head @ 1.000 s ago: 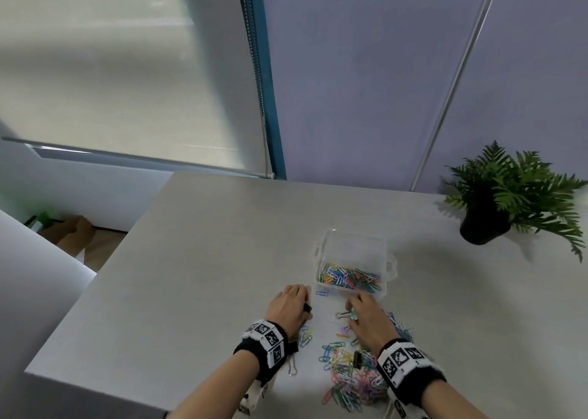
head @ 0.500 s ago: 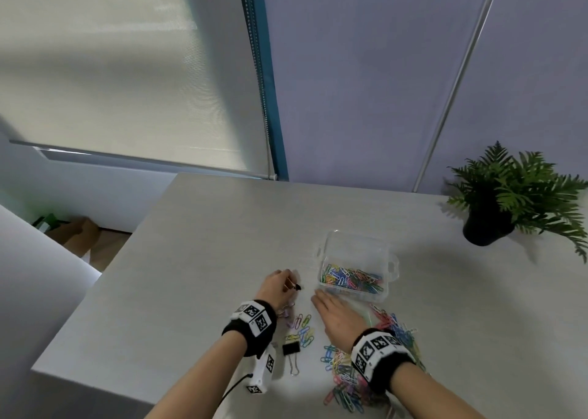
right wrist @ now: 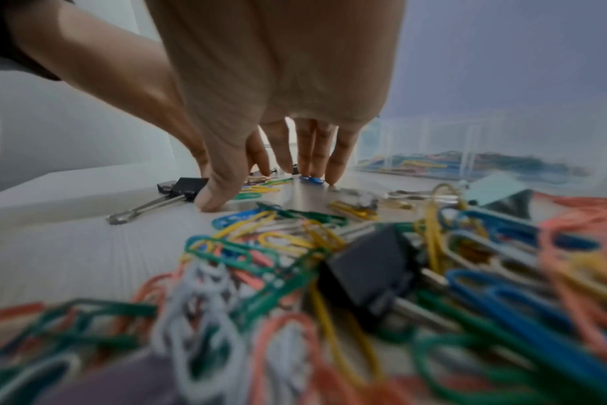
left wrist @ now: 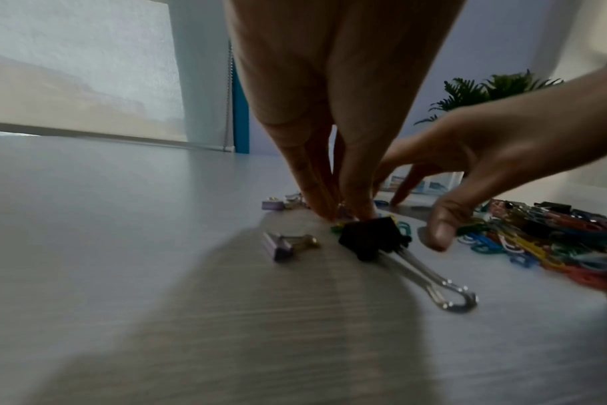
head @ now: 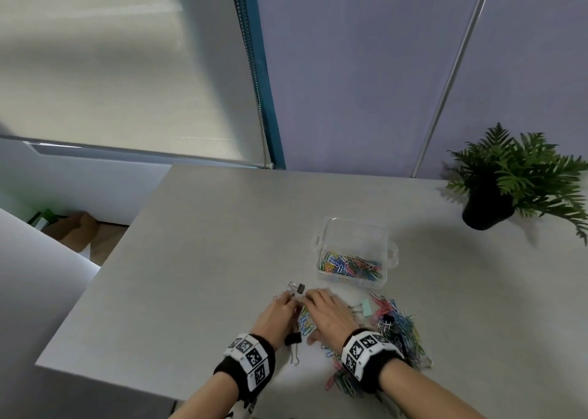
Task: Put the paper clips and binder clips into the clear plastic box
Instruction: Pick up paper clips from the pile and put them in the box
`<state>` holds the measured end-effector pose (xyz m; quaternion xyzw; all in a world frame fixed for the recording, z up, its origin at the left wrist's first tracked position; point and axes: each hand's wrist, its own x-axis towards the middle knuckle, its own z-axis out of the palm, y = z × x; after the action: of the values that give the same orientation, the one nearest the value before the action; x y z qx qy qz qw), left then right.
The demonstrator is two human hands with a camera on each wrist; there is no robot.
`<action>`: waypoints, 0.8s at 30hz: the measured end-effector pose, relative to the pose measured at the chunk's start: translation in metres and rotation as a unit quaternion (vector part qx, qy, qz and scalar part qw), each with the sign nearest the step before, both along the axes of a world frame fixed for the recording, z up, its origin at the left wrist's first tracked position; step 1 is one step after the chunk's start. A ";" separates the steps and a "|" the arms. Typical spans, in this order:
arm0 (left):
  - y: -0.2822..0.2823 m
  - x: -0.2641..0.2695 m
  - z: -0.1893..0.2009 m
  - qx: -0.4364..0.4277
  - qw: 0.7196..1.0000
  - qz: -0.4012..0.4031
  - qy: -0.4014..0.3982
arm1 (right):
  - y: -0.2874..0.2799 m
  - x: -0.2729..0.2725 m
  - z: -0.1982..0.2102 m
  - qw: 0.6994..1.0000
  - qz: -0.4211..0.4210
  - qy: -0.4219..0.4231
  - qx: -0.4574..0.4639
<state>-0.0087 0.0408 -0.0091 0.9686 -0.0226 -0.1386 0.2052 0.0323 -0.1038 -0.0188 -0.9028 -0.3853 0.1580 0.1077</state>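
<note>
Grey worktop (head: 197, 259) is swept by spread right hand (head: 329, 318) and bunched left hand (head: 275, 317), herding paper clips (head: 306, 321) boxward.

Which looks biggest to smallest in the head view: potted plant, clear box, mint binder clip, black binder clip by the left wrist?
1. Potted plant
2. Clear plastic box
3. Mint binder clip and black binder clip: look alike, so unranked.
</note>
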 end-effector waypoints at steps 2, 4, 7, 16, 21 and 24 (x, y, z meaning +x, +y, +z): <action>-0.004 0.000 -0.002 0.000 1.000 0.002 -0.001 | 0.005 0.001 -0.003 1.000 -0.011 -0.003 -0.003; -0.006 0.000 -0.002 0.025 1.000 -0.006 -0.009 | 0.004 0.001 -0.004 1.000 -0.022 -0.005 0.004; -0.006 -0.001 -0.001 0.056 0.998 -0.017 -0.016 | -0.004 -0.002 -0.008 0.999 -0.035 -0.012 0.032; -0.008 0.001 0.007 0.142 0.986 -0.089 0.015 | -0.023 -0.007 -0.005 0.999 -0.019 -0.018 0.021; -0.011 0.000 0.009 0.216 0.965 -0.147 -0.001 | -0.025 -0.009 -0.005 0.999 0.012 -0.011 -0.044; -0.013 0.000 0.005 0.226 0.958 -0.177 0.000 | -0.031 -0.008 -0.001 1.000 0.016 -0.025 -0.007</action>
<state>-0.0090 0.0280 -0.0045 0.9702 -0.1620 -0.1742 -0.0468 0.0244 -0.1343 -0.0198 -0.9009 -0.4012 0.1400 0.0891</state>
